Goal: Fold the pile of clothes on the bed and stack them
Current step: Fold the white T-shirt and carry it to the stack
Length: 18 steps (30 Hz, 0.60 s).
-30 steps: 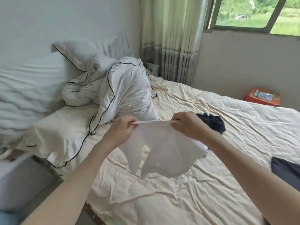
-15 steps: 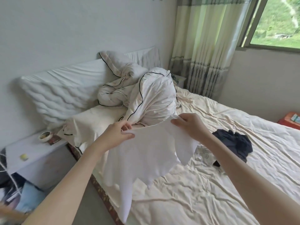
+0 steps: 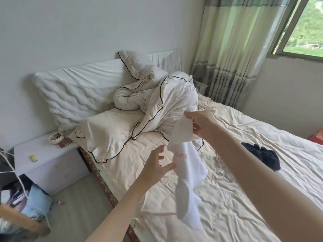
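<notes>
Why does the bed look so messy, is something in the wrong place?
A few things look untidy. The duvet is bunched in a heap by the headboard, not spread flat. A dark garment lies crumpled on the wrinkled sheet. The white garment dangles unfolded from the right hand. Nothing looks broken or spilled.

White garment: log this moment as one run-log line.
right hand: pinches white garment by top edge, hanging over bed | left hand: open, beside it | dark clothes: unfolded
</notes>
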Each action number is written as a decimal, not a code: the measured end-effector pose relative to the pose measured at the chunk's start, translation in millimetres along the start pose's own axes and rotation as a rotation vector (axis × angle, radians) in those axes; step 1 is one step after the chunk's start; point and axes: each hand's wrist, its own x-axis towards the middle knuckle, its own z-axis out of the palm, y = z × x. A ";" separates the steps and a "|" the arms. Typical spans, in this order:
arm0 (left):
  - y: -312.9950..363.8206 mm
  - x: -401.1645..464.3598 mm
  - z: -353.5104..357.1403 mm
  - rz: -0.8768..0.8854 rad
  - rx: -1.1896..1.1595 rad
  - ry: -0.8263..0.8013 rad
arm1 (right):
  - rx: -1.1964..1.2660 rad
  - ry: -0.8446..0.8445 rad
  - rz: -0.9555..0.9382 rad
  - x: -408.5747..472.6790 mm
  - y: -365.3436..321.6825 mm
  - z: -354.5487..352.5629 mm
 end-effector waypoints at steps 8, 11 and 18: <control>11.3 47.1 -16.7 0.308 0.257 0.118 | 0.005 0.021 -0.021 2.7 -2.5 -19.2; 14.4 56.4 -18.3 0.411 0.360 0.068 | 0.022 0.030 -0.025 5.7 -0.2 -28.3; 38.0 60.5 -29.1 0.231 0.154 0.012 | 0.229 0.109 0.012 20.7 12.8 -49.3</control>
